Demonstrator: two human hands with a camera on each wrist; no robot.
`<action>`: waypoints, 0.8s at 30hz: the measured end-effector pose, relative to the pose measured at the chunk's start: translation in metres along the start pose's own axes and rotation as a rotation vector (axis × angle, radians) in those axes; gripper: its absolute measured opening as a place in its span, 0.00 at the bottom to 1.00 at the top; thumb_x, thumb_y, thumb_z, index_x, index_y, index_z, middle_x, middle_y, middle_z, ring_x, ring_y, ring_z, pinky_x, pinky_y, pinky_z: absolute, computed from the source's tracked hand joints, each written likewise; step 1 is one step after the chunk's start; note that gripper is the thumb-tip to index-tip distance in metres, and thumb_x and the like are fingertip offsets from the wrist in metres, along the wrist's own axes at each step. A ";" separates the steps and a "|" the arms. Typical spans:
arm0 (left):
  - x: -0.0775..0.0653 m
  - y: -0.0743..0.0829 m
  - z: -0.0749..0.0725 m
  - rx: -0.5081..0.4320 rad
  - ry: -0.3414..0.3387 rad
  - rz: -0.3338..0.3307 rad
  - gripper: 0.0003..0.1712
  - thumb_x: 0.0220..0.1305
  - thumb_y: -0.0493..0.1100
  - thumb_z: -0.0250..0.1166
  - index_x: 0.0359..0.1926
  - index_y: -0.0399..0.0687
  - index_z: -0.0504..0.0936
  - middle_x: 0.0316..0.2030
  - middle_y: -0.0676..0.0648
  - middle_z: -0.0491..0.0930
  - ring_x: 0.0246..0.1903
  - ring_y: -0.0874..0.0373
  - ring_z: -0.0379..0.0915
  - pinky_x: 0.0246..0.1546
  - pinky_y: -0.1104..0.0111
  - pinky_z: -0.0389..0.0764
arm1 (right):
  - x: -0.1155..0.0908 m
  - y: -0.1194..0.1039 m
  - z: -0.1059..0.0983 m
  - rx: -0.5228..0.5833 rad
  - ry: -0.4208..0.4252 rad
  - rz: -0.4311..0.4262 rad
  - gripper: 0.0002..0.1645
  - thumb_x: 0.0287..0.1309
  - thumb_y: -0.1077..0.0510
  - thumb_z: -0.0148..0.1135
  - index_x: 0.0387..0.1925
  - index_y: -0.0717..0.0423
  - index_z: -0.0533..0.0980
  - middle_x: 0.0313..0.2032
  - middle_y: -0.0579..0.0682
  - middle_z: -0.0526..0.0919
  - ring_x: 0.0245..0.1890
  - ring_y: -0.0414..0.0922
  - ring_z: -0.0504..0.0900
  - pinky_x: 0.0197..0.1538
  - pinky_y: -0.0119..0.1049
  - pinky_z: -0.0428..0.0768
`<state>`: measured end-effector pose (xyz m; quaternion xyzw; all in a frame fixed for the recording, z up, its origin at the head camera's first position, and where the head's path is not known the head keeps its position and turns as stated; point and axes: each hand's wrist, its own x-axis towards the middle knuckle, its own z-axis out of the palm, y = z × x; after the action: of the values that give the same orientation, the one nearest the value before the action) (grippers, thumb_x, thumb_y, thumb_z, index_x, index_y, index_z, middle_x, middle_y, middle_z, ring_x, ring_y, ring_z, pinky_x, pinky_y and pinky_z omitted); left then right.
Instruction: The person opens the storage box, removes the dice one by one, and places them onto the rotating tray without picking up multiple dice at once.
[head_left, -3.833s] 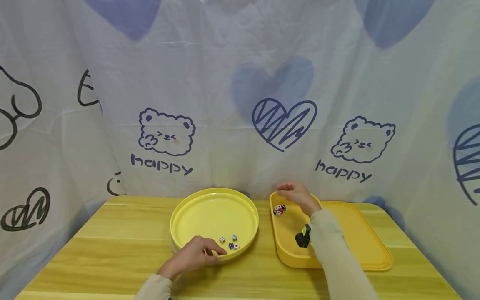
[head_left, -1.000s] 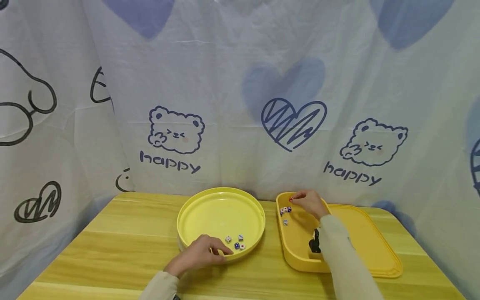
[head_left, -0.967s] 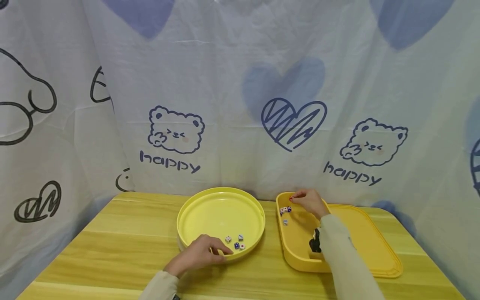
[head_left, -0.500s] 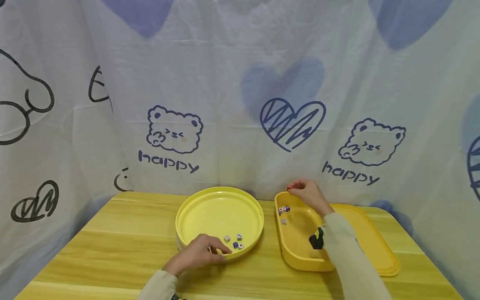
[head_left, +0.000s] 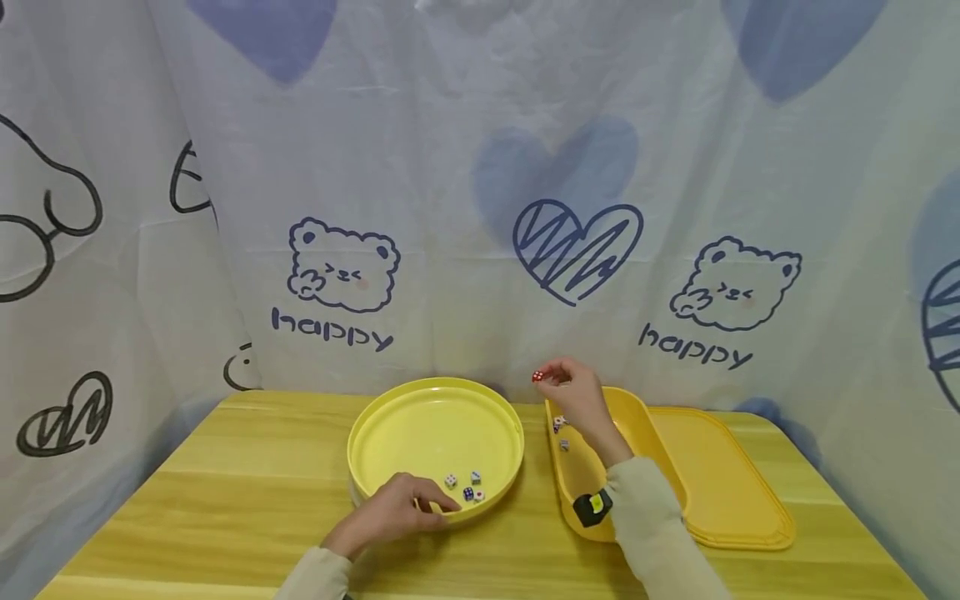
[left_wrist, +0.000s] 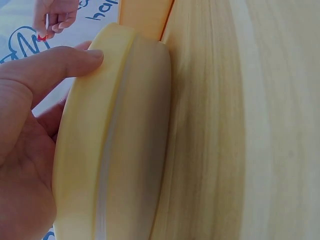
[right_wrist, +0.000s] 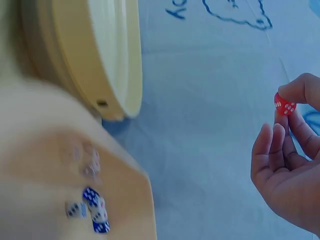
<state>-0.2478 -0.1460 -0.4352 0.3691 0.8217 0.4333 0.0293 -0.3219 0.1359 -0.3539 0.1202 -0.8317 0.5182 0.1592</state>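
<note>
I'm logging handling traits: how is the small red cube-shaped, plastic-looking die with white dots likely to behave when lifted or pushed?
The small red plastic-looking die with white dots is probably light, as the right hand pinches it aloft. No denting shows there, so it's likely stiff. Its rounded-looking corners suggest it might tumble if pushed.

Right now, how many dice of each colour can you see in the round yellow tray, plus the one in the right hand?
White dice in the round yellow tray: 3
Blue die in the tray: 1
Red die in the right hand: 1
Total: 5 dice
</note>
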 end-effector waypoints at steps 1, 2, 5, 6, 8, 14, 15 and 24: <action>0.000 0.001 0.000 -0.011 0.003 -0.022 0.09 0.58 0.36 0.69 0.40 0.41 0.88 0.36 0.51 0.85 0.29 0.68 0.76 0.30 0.71 0.77 | -0.003 0.000 0.003 -0.002 -0.001 -0.015 0.07 0.54 0.65 0.65 0.36 0.62 0.79 0.33 0.52 0.79 0.35 0.48 0.74 0.37 0.32 0.74; 0.000 0.001 0.001 -0.010 0.004 -0.032 0.09 0.58 0.35 0.69 0.40 0.41 0.88 0.36 0.51 0.85 0.29 0.67 0.75 0.30 0.72 0.77 | -0.005 -0.001 0.007 0.000 -0.002 -0.032 0.07 0.53 0.65 0.66 0.35 0.62 0.79 0.32 0.52 0.79 0.35 0.48 0.74 0.37 0.32 0.75; 0.001 0.003 0.001 -0.007 0.008 -0.070 0.08 0.57 0.35 0.69 0.40 0.41 0.89 0.36 0.51 0.85 0.29 0.67 0.75 0.30 0.72 0.76 | -0.012 -0.001 0.016 0.001 -0.012 -0.070 0.06 0.51 0.66 0.67 0.34 0.61 0.80 0.31 0.51 0.80 0.33 0.47 0.75 0.37 0.32 0.76; 0.001 0.003 0.001 -0.005 0.008 -0.078 0.08 0.57 0.35 0.69 0.40 0.42 0.89 0.36 0.51 0.85 0.29 0.67 0.75 0.30 0.72 0.76 | -0.014 0.000 0.019 0.007 -0.016 -0.079 0.07 0.51 0.67 0.68 0.34 0.62 0.80 0.31 0.51 0.80 0.33 0.47 0.76 0.38 0.33 0.76; 0.001 0.004 0.000 -0.002 0.006 -0.082 0.08 0.57 0.35 0.69 0.40 0.42 0.89 0.36 0.51 0.85 0.29 0.67 0.76 0.30 0.72 0.76 | -0.019 0.000 0.025 0.012 -0.026 -0.080 0.07 0.50 0.67 0.68 0.33 0.61 0.80 0.31 0.50 0.80 0.33 0.46 0.75 0.38 0.33 0.77; 0.003 0.003 0.001 0.012 -0.001 -0.090 0.08 0.58 0.36 0.69 0.40 0.42 0.89 0.35 0.52 0.85 0.29 0.67 0.76 0.30 0.72 0.76 | -0.035 0.002 0.041 0.045 -0.057 -0.111 0.07 0.49 0.69 0.69 0.31 0.60 0.79 0.30 0.48 0.79 0.32 0.44 0.74 0.38 0.34 0.77; 0.003 0.003 0.001 0.010 0.000 -0.090 0.08 0.58 0.36 0.69 0.40 0.42 0.89 0.35 0.52 0.85 0.29 0.67 0.75 0.30 0.72 0.76 | -0.037 0.003 0.044 0.054 -0.066 -0.111 0.07 0.48 0.69 0.69 0.31 0.60 0.80 0.30 0.48 0.79 0.32 0.44 0.74 0.38 0.33 0.77; 0.002 0.004 0.001 0.008 0.009 -0.071 0.08 0.57 0.36 0.70 0.40 0.41 0.89 0.35 0.52 0.85 0.29 0.67 0.75 0.31 0.72 0.76 | -0.051 0.020 0.067 0.149 -0.206 -0.041 0.08 0.51 0.67 0.69 0.34 0.65 0.79 0.31 0.49 0.80 0.33 0.43 0.74 0.37 0.32 0.75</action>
<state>-0.2465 -0.1426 -0.4318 0.3378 0.8361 0.4304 0.0397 -0.2921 0.0857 -0.4180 0.2013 -0.8002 0.5600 0.0744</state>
